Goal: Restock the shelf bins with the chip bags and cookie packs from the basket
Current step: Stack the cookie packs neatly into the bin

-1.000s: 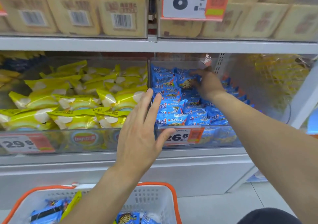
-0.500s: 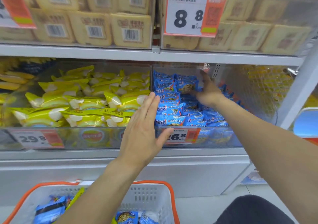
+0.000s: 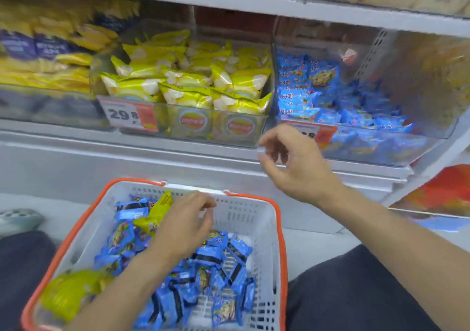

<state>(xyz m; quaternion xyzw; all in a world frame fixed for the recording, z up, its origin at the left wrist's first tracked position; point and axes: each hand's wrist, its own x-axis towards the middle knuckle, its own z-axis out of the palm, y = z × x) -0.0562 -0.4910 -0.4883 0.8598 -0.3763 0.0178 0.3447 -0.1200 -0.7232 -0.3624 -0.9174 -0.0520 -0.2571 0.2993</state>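
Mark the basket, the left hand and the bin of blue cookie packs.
basket [image 3: 276, 241]: head view, bare right wall.
left hand [image 3: 183, 226]: head view, back of the hand.
bin of blue cookie packs [image 3: 432, 150]: head view, clear front wall.

The basket [image 3: 276, 231] stands nearest, low and left of centre, with cookie packs [image 3: 203, 274] heaped in it and chip bags [image 3: 68, 292] at its near left and far side. The left hand [image 3: 183, 226] is over the basket's far half. The right hand [image 3: 296, 162] hangs farther right, before the shelf [image 3: 178, 152]. On the shelf, the chip bin [image 3: 259, 132] sits left of the cookie bin [image 3: 432, 147]
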